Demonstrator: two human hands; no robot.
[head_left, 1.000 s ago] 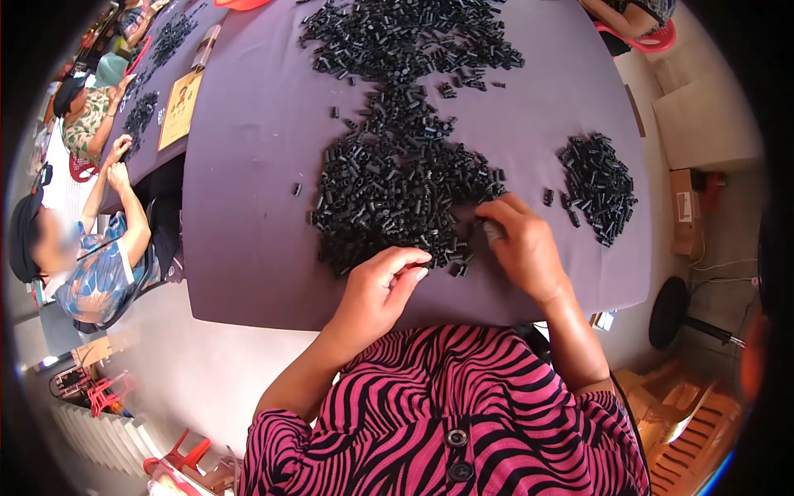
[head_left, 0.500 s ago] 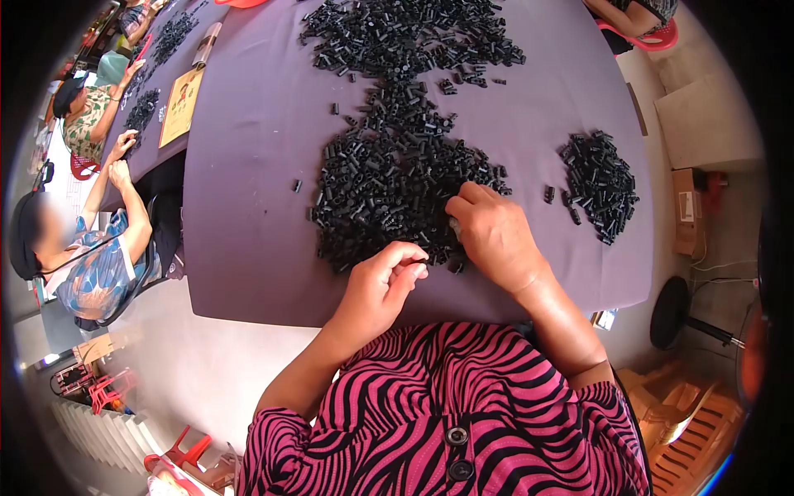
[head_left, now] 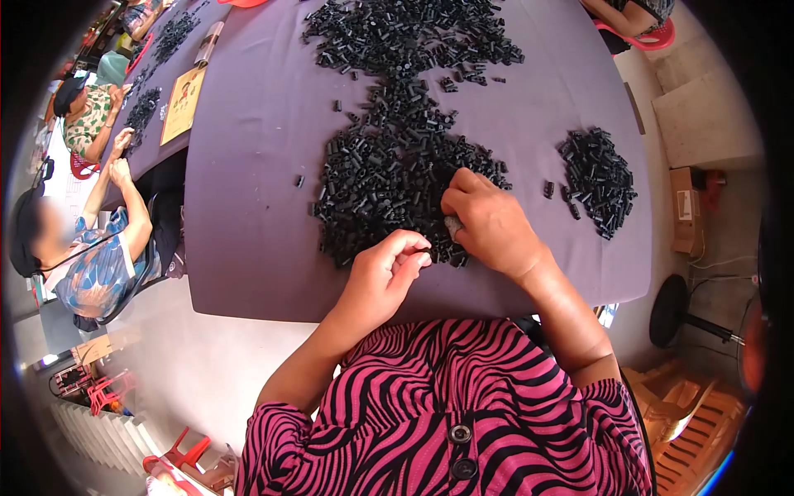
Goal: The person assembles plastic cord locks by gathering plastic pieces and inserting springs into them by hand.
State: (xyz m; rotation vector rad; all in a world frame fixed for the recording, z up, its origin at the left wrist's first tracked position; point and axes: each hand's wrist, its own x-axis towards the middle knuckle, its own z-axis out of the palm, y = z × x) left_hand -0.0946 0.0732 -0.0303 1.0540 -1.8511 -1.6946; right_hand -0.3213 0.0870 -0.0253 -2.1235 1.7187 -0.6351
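A big heap of small black cylindrical pieces (head_left: 364,182) spreads over the cloth-covered table in front of me. At its near edge my left hand (head_left: 385,277) is closed, thumb and forefinger pinching a small black piece (head_left: 424,250). My right hand (head_left: 496,227) rests on the heap's right side, its fingers curled in towards the pieces. Something grey wraps its thumb (head_left: 452,226). Those fingertips are turned away, so what they grip is hidden. A smaller pile of like pieces (head_left: 602,182) lies to the right.
The purple-grey tablecloth (head_left: 248,207) reaches close to my body. A yellow booklet (head_left: 183,106) lies at the left, near more black pieces (head_left: 142,112). People sit along the left side, and another (head_left: 633,16) sits at the far right. A red basin (head_left: 242,2) touches the top edge.
My left hand's thumb and forefinger have come together round a small black piece. My right hand has shifted slightly on the heap, with its fingers still curled.
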